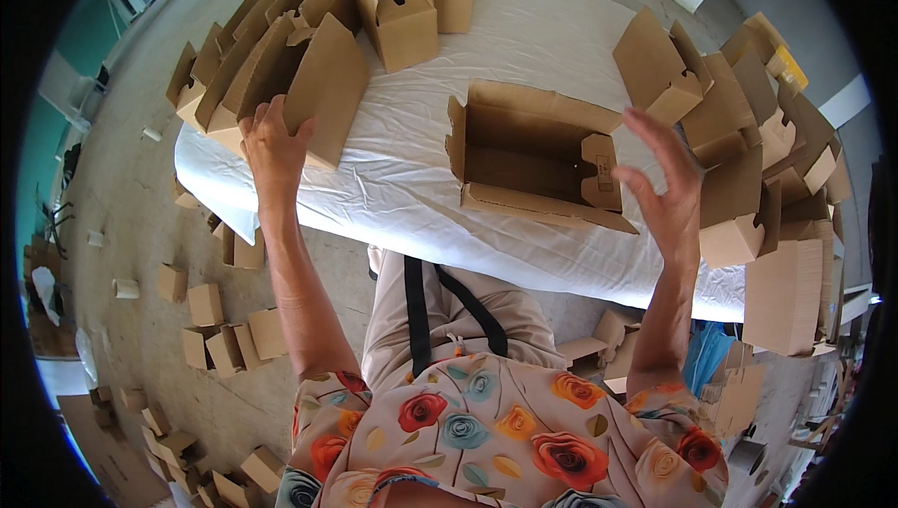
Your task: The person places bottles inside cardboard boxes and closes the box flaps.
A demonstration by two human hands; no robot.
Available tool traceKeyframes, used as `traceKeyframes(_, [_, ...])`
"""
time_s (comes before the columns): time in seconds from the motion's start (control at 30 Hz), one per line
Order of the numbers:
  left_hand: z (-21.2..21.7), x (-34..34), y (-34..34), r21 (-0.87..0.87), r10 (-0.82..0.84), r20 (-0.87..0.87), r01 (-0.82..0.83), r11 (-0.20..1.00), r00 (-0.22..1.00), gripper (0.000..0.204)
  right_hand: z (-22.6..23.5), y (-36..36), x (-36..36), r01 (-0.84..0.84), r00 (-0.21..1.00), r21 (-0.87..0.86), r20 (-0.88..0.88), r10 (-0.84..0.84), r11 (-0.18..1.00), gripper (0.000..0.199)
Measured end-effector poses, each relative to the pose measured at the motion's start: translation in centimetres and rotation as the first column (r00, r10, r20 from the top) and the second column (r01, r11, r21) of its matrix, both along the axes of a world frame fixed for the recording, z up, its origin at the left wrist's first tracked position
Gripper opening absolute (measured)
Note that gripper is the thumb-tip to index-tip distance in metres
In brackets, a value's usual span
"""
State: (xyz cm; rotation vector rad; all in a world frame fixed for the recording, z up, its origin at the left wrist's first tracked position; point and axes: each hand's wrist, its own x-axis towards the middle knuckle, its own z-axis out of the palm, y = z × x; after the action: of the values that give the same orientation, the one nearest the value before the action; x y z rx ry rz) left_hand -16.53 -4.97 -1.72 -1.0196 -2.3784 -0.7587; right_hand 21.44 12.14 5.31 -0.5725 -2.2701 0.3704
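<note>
An open-topped brown cardboard box lies in the middle of the white-covered table, its inside facing up and a notched flap standing at its right end. Beside that end is my right hand, its fingers and thumb spread, with nothing held. My left hand is at the near end of another cardboard box in the left-hand group, with fingers hooked over the edge and the thumb against its side panel. The fingertips of that hand are partly hidden inside the box.
Rows of open cardboard boxes crowd the table's far left. More boxes are piled along its right end. Wrinkled white cloth covers the table. Small boxes lie scattered on the floor at the left, and a blue bag sits below the right side.
</note>
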Motion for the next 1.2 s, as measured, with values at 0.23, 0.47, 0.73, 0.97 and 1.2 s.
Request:
traceKeyframes(0.23, [-0.3, 3.6, 0.6, 0.184, -0.255, -0.107, 0.271, 0.945, 0.961, 0.031, 4.9, -0.8, -12.8, -0.526, 0.836, 0.235, -0.031, 0.548, 0.817, 0.017])
traceKeyframes(0.47, [-0.1, 6.4, 0.4, 0.184, -0.283, -0.115, 0.300, 0.936, 0.952, 0.024, 3.2, -1.1, -27.4, -0.559, 0.474, -0.069, 0.791, 0.386, 0.826, 0.024])
traceKeyframes(0.73, [-1.2, 7.3, -0.3, 0.234, -0.282, -0.171, 0.316, 0.919, 0.944, 0.023, -6.2, -2.5, -35.9, -0.531, 0.328, -0.021, 0.917, 0.228, 0.847, 0.032])
traceKeyframes(0.97, [-1.9, 7.3, -0.3, 0.254, -0.201, -0.202, 0.249, 0.935, 0.959, 0.024, -8.1, -2.9, -36.4, -0.441, 0.514, 0.041, 0.831, 0.215, 0.897, 0.033])
traceKeyframes(1.2, [-2.0, 5.3, -1.0, 0.313, -0.041, -0.104, 0.072, 0.947, 0.994, 0.058, -1.7, -1.3, -32.7, -0.561, 0.606, -0.128, 0.610, 0.511, 0.818, 0.041])
